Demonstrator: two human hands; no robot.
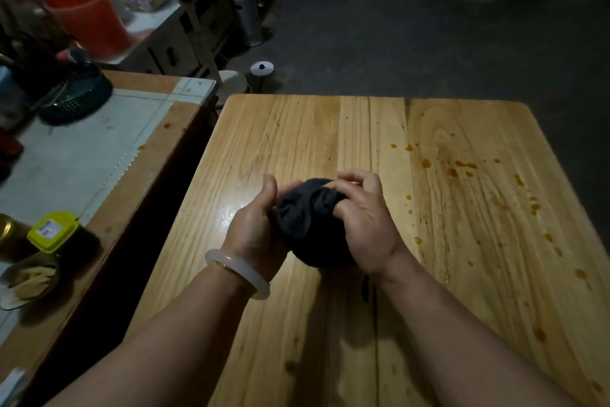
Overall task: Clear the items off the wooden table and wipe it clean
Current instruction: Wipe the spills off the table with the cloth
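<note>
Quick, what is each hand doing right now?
Left hand: fingers curled round the bunched dark grey cloth, holding it.
Right hand: gripping the same cloth from the other side.

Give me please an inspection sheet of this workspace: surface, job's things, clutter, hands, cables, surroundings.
Surface: wooden table has no items on it; orange stains spatter its right half, glossy patch near the left hand.
Job's things: dark cloth, bunched into a ball, held above the table.
Clutter: nothing seen on the table.
Hands: left hand and right hand both grip the cloth; white bangle on the left wrist.
Cables: nothing seen.
Surroundings: side table at left with dark basket, yellow-lidded jar and glass bowl; metal flask on the floor.
</note>
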